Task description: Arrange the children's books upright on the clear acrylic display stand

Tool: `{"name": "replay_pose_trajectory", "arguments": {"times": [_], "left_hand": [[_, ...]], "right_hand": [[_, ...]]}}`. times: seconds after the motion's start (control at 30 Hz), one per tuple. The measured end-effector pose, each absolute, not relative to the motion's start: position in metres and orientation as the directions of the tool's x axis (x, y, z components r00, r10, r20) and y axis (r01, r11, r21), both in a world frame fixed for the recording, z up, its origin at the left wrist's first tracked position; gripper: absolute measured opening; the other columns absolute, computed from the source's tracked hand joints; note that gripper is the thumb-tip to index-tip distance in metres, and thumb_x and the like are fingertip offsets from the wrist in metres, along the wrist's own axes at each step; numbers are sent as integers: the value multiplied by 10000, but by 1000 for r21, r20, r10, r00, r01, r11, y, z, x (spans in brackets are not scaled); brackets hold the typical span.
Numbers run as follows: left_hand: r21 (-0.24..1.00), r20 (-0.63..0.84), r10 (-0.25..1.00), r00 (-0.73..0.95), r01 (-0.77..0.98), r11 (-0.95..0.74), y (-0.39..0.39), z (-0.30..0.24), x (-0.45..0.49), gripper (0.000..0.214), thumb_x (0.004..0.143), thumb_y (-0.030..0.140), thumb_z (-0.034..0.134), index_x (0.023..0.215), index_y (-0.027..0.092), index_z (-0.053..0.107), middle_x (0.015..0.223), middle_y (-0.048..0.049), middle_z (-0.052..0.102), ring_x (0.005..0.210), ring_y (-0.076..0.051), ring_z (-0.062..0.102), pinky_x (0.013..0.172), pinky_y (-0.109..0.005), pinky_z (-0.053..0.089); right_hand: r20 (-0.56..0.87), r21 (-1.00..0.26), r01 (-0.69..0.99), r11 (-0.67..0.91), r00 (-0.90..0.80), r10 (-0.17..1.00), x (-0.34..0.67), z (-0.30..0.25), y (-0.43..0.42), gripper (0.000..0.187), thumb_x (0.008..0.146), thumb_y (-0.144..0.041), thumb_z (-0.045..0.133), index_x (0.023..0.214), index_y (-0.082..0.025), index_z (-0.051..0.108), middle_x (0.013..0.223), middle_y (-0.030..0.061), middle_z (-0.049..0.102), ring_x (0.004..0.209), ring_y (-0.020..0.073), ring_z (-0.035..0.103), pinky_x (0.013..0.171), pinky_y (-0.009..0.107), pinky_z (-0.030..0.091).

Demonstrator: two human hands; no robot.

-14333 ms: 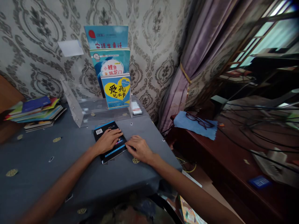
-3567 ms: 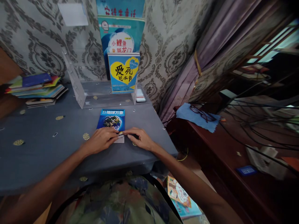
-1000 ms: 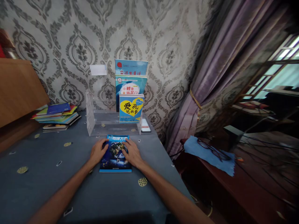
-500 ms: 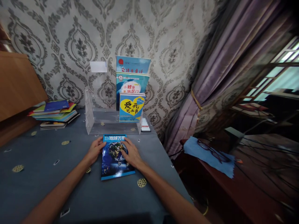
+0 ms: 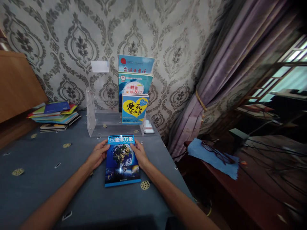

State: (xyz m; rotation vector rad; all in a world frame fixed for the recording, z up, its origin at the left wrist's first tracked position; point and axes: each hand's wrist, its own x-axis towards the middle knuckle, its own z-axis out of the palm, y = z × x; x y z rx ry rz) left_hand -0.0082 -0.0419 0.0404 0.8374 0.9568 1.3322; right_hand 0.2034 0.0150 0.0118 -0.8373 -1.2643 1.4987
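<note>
A blue book (image 5: 122, 161) with a globe on its cover faces me, its top edge tipped up a little in front of the clear stand. My left hand (image 5: 98, 154) grips its left edge, thumb on the cover. On the opposite edge, my right hand (image 5: 141, 155) holds it the same way; the fingers behind the book are hidden. Behind it stands the clear acrylic rack (image 5: 105, 130), with three tiers of books on its right side: a yellow-heart book (image 5: 134, 110) in front, a teal book (image 5: 146, 80) behind, and a light-blue book (image 5: 136, 62) at the back.
A stack of books (image 5: 55, 116) lies at the left on the blue tablecloth (image 5: 72, 166), near a wooden panel (image 5: 19, 84). Right of the table, eyeglasses (image 5: 216, 152) rest on a blue cloth (image 5: 199, 158). A purple curtain (image 5: 216, 73) hangs by the patterned wall.
The book's top has come up toward me and its cover shows more fully. My right hand has shifted from lying over the cover to gripping the right edge.
</note>
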Motion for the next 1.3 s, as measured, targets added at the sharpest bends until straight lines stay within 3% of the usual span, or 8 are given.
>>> {"name": "replay_pose_trajectory", "arguments": {"times": [0.1, 0.2, 0.53, 0.93, 1.1, 1.3], "left_hand": [[903, -88, 996, 21, -420, 89, -43, 43, -7, 548, 722, 287, 824, 1219, 159, 632, 1001, -86, 763, 817, -203, 734, 741, -290, 591], [902, -100, 995, 22, -419, 100, -44, 44, -7, 551, 728, 280, 822, 1229, 159, 628, 1030, -91, 760, 850, -210, 738, 770, -302, 597], [902, -95, 995, 31, -420, 100, -47, 49, -5, 506, 708, 317, 839, 1150, 150, 657, 1075, -103, 752, 966, -246, 725, 801, -319, 593], [908, -97, 993, 62, -404, 113, -50, 51, -4, 483, 732, 375, 819, 1139, 151, 686, 1093, -109, 753, 955, -252, 724, 802, -327, 585], [920, -155, 978, 138, -341, 194, -56, 51, 1, 541, 674, 374, 862, 1139, 155, 693, 1095, -113, 757, 869, -241, 736, 752, -309, 580], [943, -169, 968, 183, -255, 213, -58, 49, 6, 556, 640, 353, 876, 1123, 142, 698, 1070, -124, 765, 901, -275, 736, 808, -349, 571]], "right_hand": [[-14, -911, -378, -167, -374, 927, 203, 21, 10, 474, 699, -533, 779, 1021, -208, 655, 878, 32, 766, 839, 251, 723, 767, 371, 579], [-38, -885, -418, -206, -377, 926, 203, 28, 7, 466, 641, -502, 835, 962, -211, 664, 824, 12, 761, 759, 233, 719, 727, 354, 573], [-13, -881, -440, -175, -347, 938, 203, 32, 5, 448, 614, -507, 842, 915, -221, 672, 813, 7, 760, 868, 258, 720, 762, 361, 570], [-23, -886, -437, -157, -296, 955, 202, 30, 5, 479, 623, -525, 833, 952, -223, 660, 869, 9, 769, 878, 256, 716, 753, 353, 568], [-18, -876, -456, -155, -291, 957, 203, 34, 4, 497, 620, -532, 838, 971, -226, 664, 884, 13, 768, 897, 268, 717, 755, 357, 571], [36, -892, -441, -95, -279, 960, 204, 39, 2, 472, 666, -552, 799, 990, -234, 671, 933, 18, 765, 917, 266, 708, 749, 352, 572]]}}
